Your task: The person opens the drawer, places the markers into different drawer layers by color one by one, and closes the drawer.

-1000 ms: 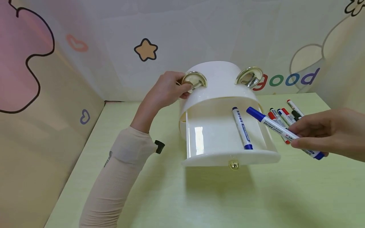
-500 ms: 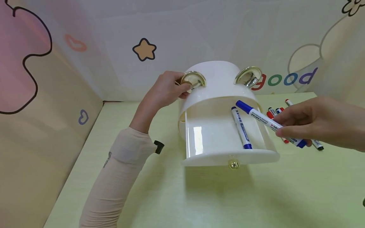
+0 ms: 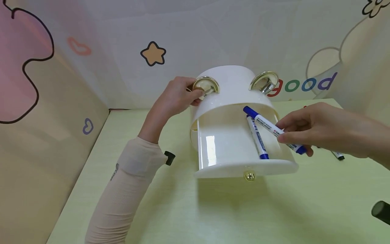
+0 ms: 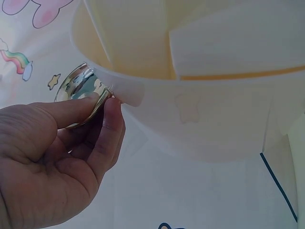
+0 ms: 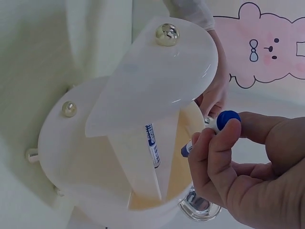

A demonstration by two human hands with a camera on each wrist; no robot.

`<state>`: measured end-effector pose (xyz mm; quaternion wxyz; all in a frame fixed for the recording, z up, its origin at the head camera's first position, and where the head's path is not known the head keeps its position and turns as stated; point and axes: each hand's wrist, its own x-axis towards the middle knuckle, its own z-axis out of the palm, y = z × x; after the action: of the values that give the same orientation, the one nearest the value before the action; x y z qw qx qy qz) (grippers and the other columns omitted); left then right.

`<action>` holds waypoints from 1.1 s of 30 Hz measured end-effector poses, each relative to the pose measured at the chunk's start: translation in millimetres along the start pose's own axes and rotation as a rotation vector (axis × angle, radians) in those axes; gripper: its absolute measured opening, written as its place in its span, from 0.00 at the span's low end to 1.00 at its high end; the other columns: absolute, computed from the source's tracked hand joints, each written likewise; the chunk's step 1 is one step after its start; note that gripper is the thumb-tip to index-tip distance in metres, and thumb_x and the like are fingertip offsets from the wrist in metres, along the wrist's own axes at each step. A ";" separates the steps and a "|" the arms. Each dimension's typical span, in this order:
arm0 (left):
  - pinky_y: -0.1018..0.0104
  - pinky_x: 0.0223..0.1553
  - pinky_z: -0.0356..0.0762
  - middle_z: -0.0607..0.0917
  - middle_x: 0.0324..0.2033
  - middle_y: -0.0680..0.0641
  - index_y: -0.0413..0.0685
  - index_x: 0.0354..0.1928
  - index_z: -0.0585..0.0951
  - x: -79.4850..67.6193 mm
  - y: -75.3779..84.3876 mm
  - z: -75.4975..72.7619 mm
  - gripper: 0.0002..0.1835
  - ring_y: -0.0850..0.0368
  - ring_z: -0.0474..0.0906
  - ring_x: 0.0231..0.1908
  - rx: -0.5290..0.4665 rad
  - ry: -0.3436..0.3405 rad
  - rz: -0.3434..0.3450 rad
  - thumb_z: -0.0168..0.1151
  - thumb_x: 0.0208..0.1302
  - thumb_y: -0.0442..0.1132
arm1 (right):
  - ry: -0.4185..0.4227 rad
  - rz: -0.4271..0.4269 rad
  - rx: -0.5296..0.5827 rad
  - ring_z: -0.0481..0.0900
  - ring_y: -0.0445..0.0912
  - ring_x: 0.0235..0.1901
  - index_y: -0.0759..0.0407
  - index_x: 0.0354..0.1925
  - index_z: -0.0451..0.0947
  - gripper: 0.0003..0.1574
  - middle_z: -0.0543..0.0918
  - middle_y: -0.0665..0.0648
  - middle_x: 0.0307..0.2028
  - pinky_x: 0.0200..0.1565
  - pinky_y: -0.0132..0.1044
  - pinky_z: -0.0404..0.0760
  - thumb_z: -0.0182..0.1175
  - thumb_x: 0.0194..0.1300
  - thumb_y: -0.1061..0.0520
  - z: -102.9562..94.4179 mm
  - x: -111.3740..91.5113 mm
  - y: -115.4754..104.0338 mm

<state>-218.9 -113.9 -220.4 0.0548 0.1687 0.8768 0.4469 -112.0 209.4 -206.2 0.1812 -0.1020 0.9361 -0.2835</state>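
A white box (image 3: 226, 78) with two gold ear-shaped rings stands on the table, its upper drawer (image 3: 225, 142) pulled out. My left hand (image 3: 179, 95) pinches the left gold ear (image 3: 208, 84) between thumb and fingers; the left wrist view shows this gold ear (image 4: 78, 88) close up. My right hand (image 3: 323, 128) holds a blue-capped whiteboard marker (image 3: 268, 125) over the drawer's right side, tilted with its cap toward the back left. Inside the drawer lies another blue marker (image 3: 257, 137), partly overlapped by the held one in the head view.
Behind my right hand, a black-ended marker (image 3: 339, 156) shows on the table (image 3: 170, 210); other markers there are mostly hidden. A gold knob (image 3: 250, 175) sticks out from the drawer front. A dark cylindrical end (image 3: 381, 211) pokes in at the right edge.
My right hand has moved left with the blue marker, from beside the box to over the open drawer. My left hand keeps its place on the gold ear.
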 end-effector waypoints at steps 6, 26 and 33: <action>0.61 0.48 0.84 0.85 0.39 0.40 0.36 0.44 0.83 0.5 -1.5 0.3 0.06 0.50 0.87 0.40 0.002 0.001 0.009 0.59 0.75 0.32 | -0.006 -0.010 -0.003 0.80 0.49 0.28 0.60 0.62 0.79 0.31 0.87 0.51 0.38 0.27 0.37 0.73 0.68 0.70 0.44 1.8 7.4 -7.8; 0.61 0.47 0.84 0.84 0.38 0.41 0.36 0.43 0.83 1.3 -3.5 -1.1 0.06 0.50 0.87 0.40 -0.010 0.006 0.006 0.58 0.75 0.32 | -0.012 -0.052 0.105 0.83 0.52 0.28 0.66 0.72 0.68 0.36 0.84 0.60 0.54 0.26 0.38 0.81 0.65 0.73 0.53 8.8 21.9 -33.0; 0.61 0.47 0.84 0.85 0.38 0.41 0.37 0.41 0.83 2.2 -4.4 -1.0 0.06 0.51 0.87 0.39 -0.004 0.008 0.015 0.58 0.75 0.32 | 0.001 -0.049 0.119 0.84 0.52 0.29 0.66 0.74 0.64 0.39 0.79 0.64 0.57 0.27 0.36 0.81 0.65 0.73 0.55 12.8 23.4 -36.8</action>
<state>-222.3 -116.3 -223.3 0.0484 0.1732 0.8749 0.4497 -125.1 166.1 -201.8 0.1797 -0.1138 0.9149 -0.3430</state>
